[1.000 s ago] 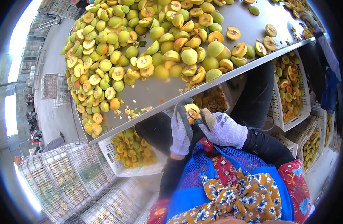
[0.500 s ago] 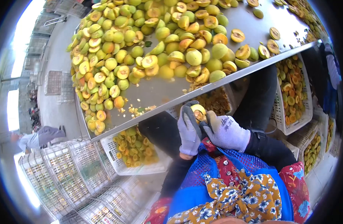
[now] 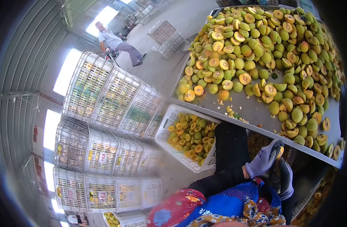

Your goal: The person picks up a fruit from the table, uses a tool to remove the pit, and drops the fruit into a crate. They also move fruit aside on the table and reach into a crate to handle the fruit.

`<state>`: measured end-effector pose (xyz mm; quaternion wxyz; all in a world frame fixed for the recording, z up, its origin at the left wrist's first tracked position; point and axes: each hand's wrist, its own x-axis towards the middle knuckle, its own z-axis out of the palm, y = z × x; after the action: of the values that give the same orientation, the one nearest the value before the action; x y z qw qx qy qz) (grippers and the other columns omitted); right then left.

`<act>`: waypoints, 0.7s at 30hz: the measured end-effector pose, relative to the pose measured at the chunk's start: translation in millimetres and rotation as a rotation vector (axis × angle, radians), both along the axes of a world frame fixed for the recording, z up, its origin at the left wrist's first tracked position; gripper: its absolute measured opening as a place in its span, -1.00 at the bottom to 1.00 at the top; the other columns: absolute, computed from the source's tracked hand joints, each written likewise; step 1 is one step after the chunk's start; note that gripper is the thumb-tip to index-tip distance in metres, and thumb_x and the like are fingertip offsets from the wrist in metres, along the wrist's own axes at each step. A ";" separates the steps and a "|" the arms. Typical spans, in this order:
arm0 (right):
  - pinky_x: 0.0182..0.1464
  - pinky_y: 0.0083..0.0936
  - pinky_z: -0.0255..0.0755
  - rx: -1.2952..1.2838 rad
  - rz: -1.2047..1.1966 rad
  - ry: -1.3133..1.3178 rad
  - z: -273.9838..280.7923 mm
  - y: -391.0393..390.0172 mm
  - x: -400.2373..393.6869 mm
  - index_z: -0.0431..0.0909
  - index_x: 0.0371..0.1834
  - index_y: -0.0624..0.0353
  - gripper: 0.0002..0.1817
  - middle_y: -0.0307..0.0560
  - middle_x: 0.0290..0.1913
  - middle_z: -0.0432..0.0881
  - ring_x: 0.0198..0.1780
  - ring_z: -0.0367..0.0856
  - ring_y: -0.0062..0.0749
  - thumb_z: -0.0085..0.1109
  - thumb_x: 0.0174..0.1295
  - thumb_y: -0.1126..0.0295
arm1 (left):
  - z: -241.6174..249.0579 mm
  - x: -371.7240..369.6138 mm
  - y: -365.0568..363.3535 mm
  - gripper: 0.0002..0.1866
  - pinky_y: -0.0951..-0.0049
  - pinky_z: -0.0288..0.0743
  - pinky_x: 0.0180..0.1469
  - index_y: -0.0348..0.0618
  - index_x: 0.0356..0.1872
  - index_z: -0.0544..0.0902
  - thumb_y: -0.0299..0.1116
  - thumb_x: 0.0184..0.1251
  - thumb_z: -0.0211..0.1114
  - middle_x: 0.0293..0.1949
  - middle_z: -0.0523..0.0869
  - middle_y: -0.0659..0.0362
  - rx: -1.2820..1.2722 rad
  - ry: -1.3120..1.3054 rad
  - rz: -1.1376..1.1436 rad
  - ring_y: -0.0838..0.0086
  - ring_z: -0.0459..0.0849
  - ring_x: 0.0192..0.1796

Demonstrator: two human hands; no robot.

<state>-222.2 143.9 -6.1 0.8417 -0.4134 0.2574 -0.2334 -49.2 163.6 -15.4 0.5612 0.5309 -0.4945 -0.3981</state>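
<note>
In front of my body, close under the table's edge, my left hand (image 3: 263,158) in a pale glove with a dark palm is closed around a peach (image 3: 280,152). Only a strip of yellow flesh shows between the fingers. My right hand (image 3: 284,179), gloved alike, is closed just below, its fingertips up against the fruit; whatever lies inside its fingers is hidden. Beyond both hands is the metal table (image 3: 253,115), heaped with halved peaches (image 3: 253,49), green-skinned with orange flesh. Small pale bits lie near its rim.
A white crate (image 3: 169,132) of peach halves stands left of my leg. Stacked crates (image 3: 109,102) rise farther left. A person (image 3: 118,43) stands beyond them, near more crates (image 3: 167,36). Under the table, more fruit pieces (image 3: 256,143) show; another filled crate (image 3: 313,200) is at lower right.
My view has swung left, so table and hands now appear farther right and the stacked crates fill the left. The hands stay together at the peach, which is now more covered.
</note>
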 end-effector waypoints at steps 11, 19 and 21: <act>-0.73 -0.68 0.15 0.797 0.006 -0.491 18.6 1.5 0.2 0.46 -0.17 0.24 -0.54 -0.24 -0.70 0.37 -0.81 0.22 -0.62 -0.11 0.50 -0.02 | 4.0 59.6 11.8 -0.62 0.56 0.52 -0.40 -0.15 -0.18 0.60 -0.02 0.56 0.06 -0.36 0.66 0.20 0.324 0.064 0.065 0.52 0.62 -0.44; -0.26 -0.04 0.44 -0.821 0.090 0.575 -33.2 -9.6 -1.5 0.43 0.03 0.30 -0.69 0.29 -0.18 0.49 -0.38 0.54 0.21 0.01 0.44 0.25 | 44.5 138.4 -1.8 -0.47 0.10 0.50 0.14 -0.17 0.31 0.45 -0.08 0.44 0.15 0.00 0.67 -0.19 0.630 -1.400 0.427 -0.04 0.63 0.10; -0.25 -0.01 0.44 -0.497 0.051 0.652 -34.9 -3.5 9.2 0.43 0.03 0.30 -0.69 0.34 -0.14 0.47 -0.32 0.58 0.23 0.01 0.44 0.25 | 28.5 132.8 -49.9 -0.41 0.11 0.52 0.13 -0.15 0.34 0.42 -0.05 0.40 0.19 -0.02 0.67 -0.19 0.448 -1.274 0.258 -0.03 0.64 0.08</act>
<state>-213.0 140.4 -41.0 0.5959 -0.6628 0.4361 -0.1242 83.5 113.7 13.1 0.0807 0.8193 -0.5669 -0.0311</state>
